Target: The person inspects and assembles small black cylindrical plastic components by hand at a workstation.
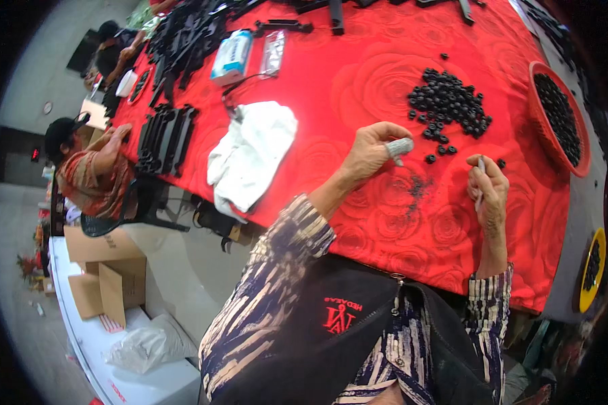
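My left hand [371,154] hovers over the red tablecloth [358,226], its fingers drawn together. A pale grey wrap [400,146] covers one of its digits, and whatever it pinches is hidden. To the right, my right hand [489,189] is curled closed. Pale wrapping shows on a finger, and a thin light sliver shows by the palm; I cannot make out what it grips. Beyond both hands lies a pile of small round black parts [450,101], with several loose ones nearer to me. Dark crumbs [417,190] are scattered on the cloth between the hands.
A red basket [535,81] full of black parts stands at the right, a yellow dish [583,297] below it. Left are a white cloth [253,152], a blue-white pack [232,57] and black frames [165,140]. A person [94,162] sits at the table's left edge.
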Available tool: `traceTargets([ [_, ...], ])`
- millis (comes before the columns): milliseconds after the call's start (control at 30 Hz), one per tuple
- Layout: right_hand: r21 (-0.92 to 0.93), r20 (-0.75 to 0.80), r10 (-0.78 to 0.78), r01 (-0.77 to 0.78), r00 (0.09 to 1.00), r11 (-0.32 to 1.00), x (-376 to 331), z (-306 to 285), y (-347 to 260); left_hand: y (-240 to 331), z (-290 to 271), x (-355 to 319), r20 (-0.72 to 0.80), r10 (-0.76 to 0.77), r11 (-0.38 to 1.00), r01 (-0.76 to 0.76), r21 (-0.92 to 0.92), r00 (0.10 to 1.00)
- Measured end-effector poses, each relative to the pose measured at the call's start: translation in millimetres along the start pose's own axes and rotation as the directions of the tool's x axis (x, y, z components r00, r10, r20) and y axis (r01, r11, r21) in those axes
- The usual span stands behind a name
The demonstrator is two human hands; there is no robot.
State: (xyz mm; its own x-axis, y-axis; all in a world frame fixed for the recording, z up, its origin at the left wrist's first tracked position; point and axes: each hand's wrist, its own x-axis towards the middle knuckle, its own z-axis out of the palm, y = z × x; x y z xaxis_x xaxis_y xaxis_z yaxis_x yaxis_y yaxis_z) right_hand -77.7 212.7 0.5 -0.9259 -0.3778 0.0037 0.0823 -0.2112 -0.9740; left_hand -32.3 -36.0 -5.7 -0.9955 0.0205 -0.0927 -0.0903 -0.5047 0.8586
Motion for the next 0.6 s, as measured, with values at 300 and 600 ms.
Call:
traceTargets([
  [300,-0.110,0.001,0.030,-0.030,1.000,0.994,-1.1,9.9,-4.1,-2.1,-7.1,-0.9,0.097,-0.199,0.888,0.221,-0.403,0.975],
  [600,-0.287,0.022,0.035,-0.027,0.999,0.958,-8.8,14.3,-17.3,-4.8,-4.2,-5.9,0.127,-0.247,0.897,0.276,-0.344,0.961],
])
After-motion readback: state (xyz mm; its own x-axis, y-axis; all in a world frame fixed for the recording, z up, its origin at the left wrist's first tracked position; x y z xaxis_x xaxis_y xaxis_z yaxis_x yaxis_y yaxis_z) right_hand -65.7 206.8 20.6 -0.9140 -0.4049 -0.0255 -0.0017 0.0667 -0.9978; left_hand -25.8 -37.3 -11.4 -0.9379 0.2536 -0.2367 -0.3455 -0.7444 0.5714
